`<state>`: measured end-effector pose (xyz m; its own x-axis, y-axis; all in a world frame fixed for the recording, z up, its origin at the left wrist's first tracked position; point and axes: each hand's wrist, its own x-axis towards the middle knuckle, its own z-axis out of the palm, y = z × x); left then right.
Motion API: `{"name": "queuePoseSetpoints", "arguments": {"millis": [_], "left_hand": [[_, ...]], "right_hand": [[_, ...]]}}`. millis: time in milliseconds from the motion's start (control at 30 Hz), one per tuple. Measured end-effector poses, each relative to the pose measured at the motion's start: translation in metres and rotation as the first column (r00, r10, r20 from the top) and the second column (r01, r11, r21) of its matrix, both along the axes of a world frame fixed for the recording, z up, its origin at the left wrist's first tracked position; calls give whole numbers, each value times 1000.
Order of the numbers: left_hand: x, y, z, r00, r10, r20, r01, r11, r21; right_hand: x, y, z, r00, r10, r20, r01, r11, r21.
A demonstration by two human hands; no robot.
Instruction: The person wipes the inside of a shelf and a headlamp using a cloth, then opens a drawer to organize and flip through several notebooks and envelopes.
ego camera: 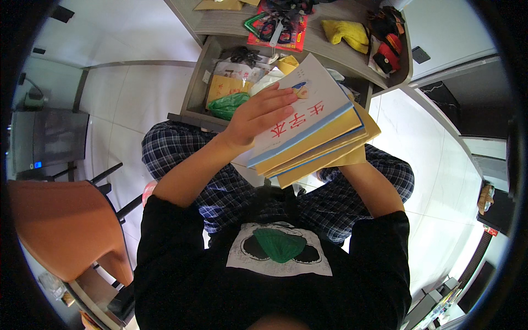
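Note:
I hold a slanted stack of thin exercise books between my hands, above my lap. On top lies a white-covered exercise book [311, 88] with red printed characters, a small picture and a blue strip. Several tan paper booklets [317, 154] are fanned out below it. My left hand [262, 111] lies along the top book's left side, fingers flat on the cover. Beneath the stack is my right hand [350, 168], its fingers hidden by the booklets. Beyond the books, a pulled-out drawer [196, 97] contains a tan paper packet [225, 87], a green plastic bag [229, 105], and crumpled black plastic [244, 56].
Above the drawer, the wooden desktop [342, 51] carries scissors [270, 32], a red packet [299, 39], a yellow cloth [345, 33] and a red-and-black item [387, 53]. A brown chair [66, 227] stands at left. White floor tiles [429, 165] lie around my crossed legs.

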<state>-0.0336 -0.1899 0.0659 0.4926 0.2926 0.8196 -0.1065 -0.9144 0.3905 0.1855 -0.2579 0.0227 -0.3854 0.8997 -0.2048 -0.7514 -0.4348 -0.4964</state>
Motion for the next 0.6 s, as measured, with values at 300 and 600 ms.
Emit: {"name": "queuePoseSetpoints", "arguments": {"millis": [300, 600], "left_hand": [[-3, -4, -47, 436, 130, 891, 871, -310, -381], [2, -12, -23, 992, 73, 105, -10, 865, -502]], "right_hand": [[-23, 6, 3, 797, -229, 559, 220, 972, 84], [-13, 10, 1, 975, 89, 203, -45, 976, -213]]}}
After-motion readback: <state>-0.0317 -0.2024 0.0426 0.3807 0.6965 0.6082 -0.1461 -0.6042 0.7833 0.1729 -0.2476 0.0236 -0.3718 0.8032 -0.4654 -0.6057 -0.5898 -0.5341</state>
